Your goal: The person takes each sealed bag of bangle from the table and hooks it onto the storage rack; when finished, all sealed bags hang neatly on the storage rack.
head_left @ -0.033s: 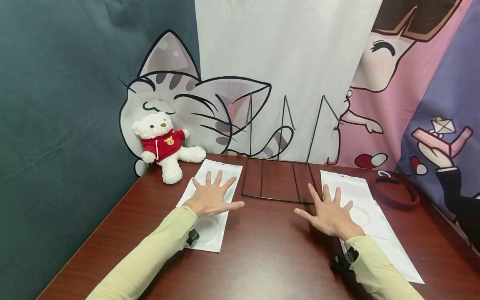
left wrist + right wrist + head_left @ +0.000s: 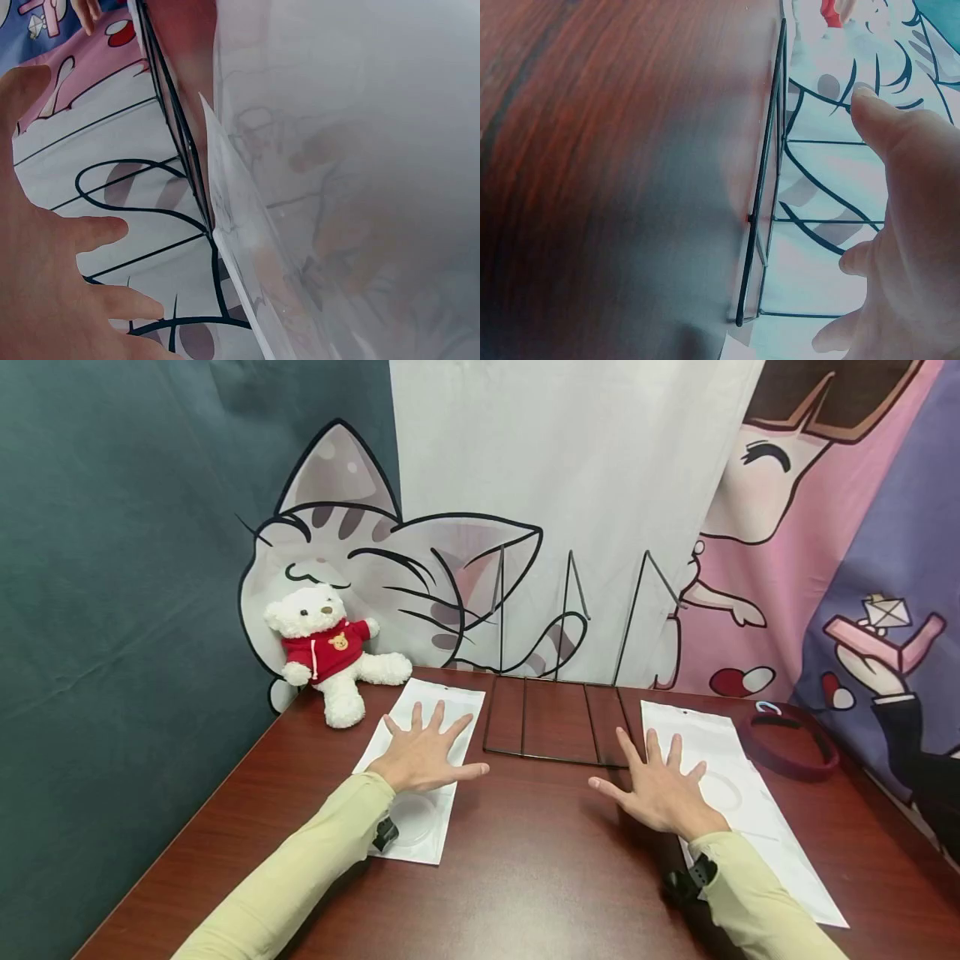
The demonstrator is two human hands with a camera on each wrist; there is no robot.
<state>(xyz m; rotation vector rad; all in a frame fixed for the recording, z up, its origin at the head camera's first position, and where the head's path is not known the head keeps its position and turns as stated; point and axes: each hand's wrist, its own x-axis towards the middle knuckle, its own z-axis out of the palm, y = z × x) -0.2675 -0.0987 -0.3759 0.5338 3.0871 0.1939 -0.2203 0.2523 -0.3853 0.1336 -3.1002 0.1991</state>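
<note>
My left hand (image 2: 423, 758) has its fingers spread, palm down, over a flat white packet (image 2: 412, 827) with a round bulge showing through. In the left wrist view the packet (image 2: 360, 150) looks like a translucent film, and nothing is in the fingers (image 2: 101, 232). My right hand (image 2: 660, 785) is likewise spread and holds nothing, at the left side of a second white packet (image 2: 772, 835). Beyond and between the hands stands a black wire rack (image 2: 558, 758), with upright bent prongs at its back edge. Whether either palm touches anything is hard to tell.
A white teddy bear (image 2: 322, 643) in a red hoodie sits at the table's back left. At the right lies a dark red band-like loop (image 2: 791, 764) with a pale blue hook (image 2: 768, 707). A printed cartoon curtain (image 2: 585, 460) hangs behind the brown table (image 2: 525, 877).
</note>
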